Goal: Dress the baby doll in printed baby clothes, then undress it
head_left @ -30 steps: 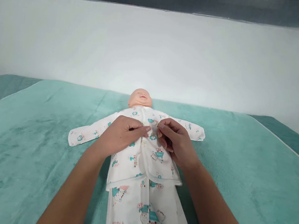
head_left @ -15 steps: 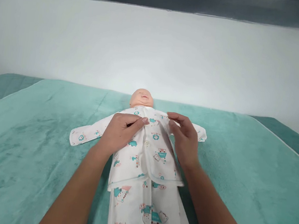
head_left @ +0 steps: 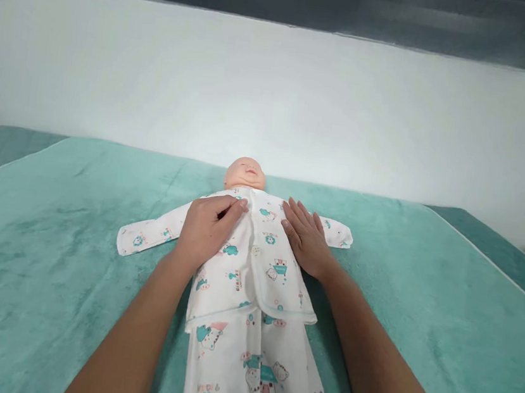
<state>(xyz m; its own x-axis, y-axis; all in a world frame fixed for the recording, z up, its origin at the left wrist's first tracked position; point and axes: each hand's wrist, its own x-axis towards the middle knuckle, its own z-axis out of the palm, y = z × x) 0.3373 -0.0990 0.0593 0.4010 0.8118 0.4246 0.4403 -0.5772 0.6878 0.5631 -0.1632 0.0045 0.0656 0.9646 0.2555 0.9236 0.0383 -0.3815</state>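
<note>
A baby doll (head_left: 245,173) lies on its back in the middle, head away from me. It wears a white printed top (head_left: 254,265) with sleeves spread sideways, and matching trousers (head_left: 245,373). My left hand (head_left: 205,228) rests on the doll's chest left of the front opening, fingers loosely bent and laid on the cloth. Flat on the right side of the chest lies my right hand (head_left: 304,237), fingers stretched out toward the shoulder. Neither hand holds anything.
A teal plush blanket (head_left: 46,246) covers the surface under the doll, with a white piped edge at left and right. A white wall (head_left: 275,96) with a dark upper band stands behind.
Both hands have let go of the shirt front they pinched at mid chest. They moved apart and up toward the shoulders, and the right hand opened and settled flat.
</note>
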